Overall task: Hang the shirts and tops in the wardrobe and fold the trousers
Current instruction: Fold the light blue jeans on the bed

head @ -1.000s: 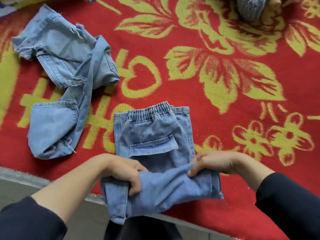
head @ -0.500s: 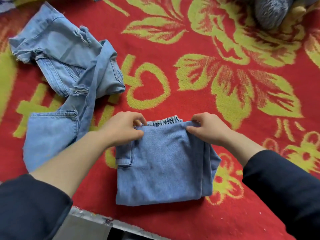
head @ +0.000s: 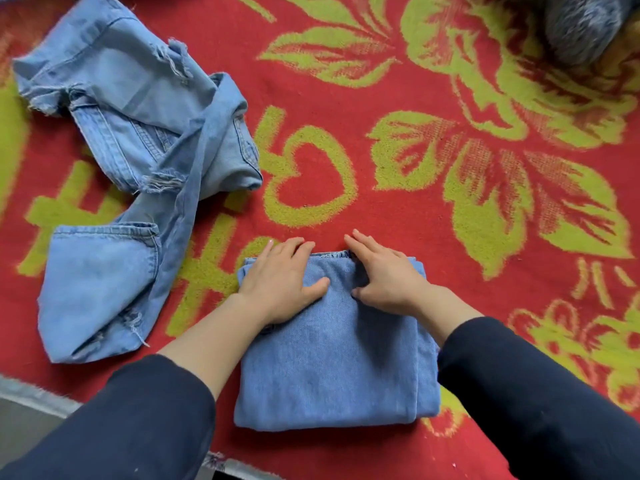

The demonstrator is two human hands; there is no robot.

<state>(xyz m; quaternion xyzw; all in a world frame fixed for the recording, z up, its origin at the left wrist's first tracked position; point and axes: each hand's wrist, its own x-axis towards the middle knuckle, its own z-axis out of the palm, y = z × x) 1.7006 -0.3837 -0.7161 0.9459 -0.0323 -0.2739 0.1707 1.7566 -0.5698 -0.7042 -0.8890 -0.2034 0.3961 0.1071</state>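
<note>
Your left hand (head: pixel 284 282) lies palm-down on the far left part of the folded jeans (head: pixel 329 368). Its fingers are straight and close together, with the tips past the cloth's far edge on the blanket (head: pixel 450 220), and the thumb is spread toward the middle. Your right hand (head: pixel 384 278) lies palm-down on the far right part, fingers straight and slightly fanned, tips also over the far edge. The two thumbs point at each other with a small gap between them. Neither hand pinches or curls round cloth; both press flat.

Folded jeans: light blue denim in a compact rectangle, layers visible at the right edge, on the blanket near its front edge, directly before you.

Ripped jeans (head: pixel 138 143): a second light blue pair, unfolded, crumpled and twisted, with frayed tears. They lie on the blanket to the left, apart from the folded pair.

Blanket: red, with yellow-green flowers and a heart.

Grey fuzzy object (head: pixel 581 26): top right, partly out of frame; you cannot tell what it is.

Dark sleeves (head: pixel 138 427) cover both arms, leaving the forearms bare near the wrists.
</note>
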